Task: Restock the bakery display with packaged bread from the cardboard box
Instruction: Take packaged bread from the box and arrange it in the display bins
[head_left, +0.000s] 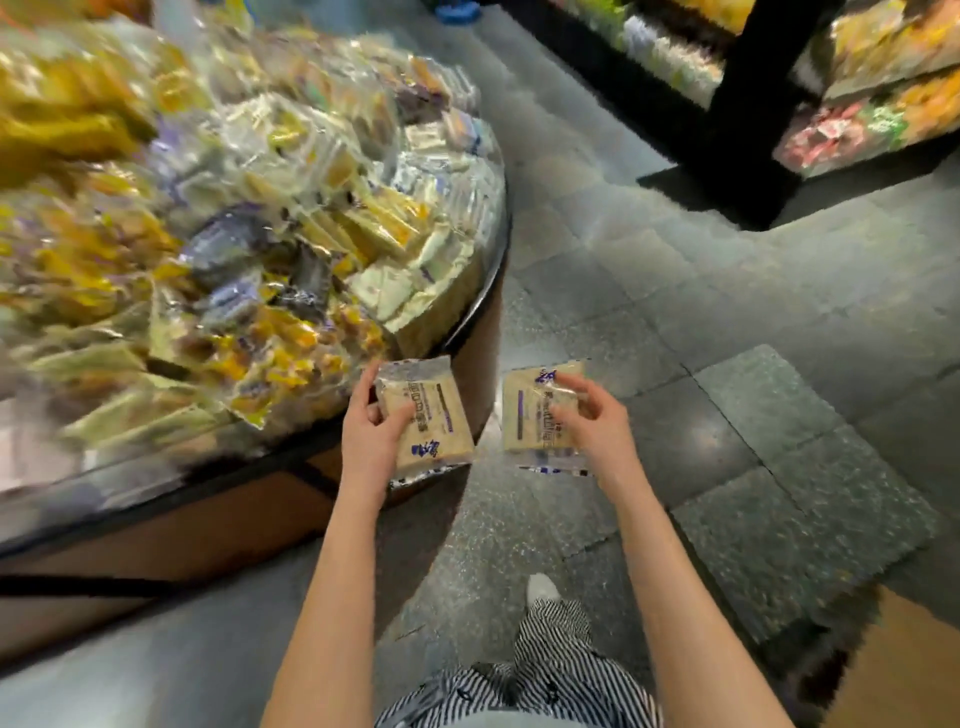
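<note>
Head view: the person looks down at both bare forearms stretched forward over a grey tiled floor (727, 312). The left hand (371, 436) grips one packaged bread slice, the left bread packet (441, 410), with the thumb across its near face and the fingers curled behind its left edge. This packet is held in the air just in front of the curved rim of the bakery display (234, 519). The right hand (597, 421) pinches the right bread packet (524, 410) with curled fingers on its clear wrapper, out over the floor and apart from the display. Both packets are pale, with blue print and clear plastic ends.

The display is a round tabletop with a brown side wall and dark rim, heaped with blurred wrapped bread (291, 218) in yellow, white and purple. A corner of the cardboard box (898, 670) shows at the lower right on the floor. A dark shelf unit (748, 104) of packaged goods stands at upper right. Striped trousers (550, 654) and a white shoe (540, 587) show below.
</note>
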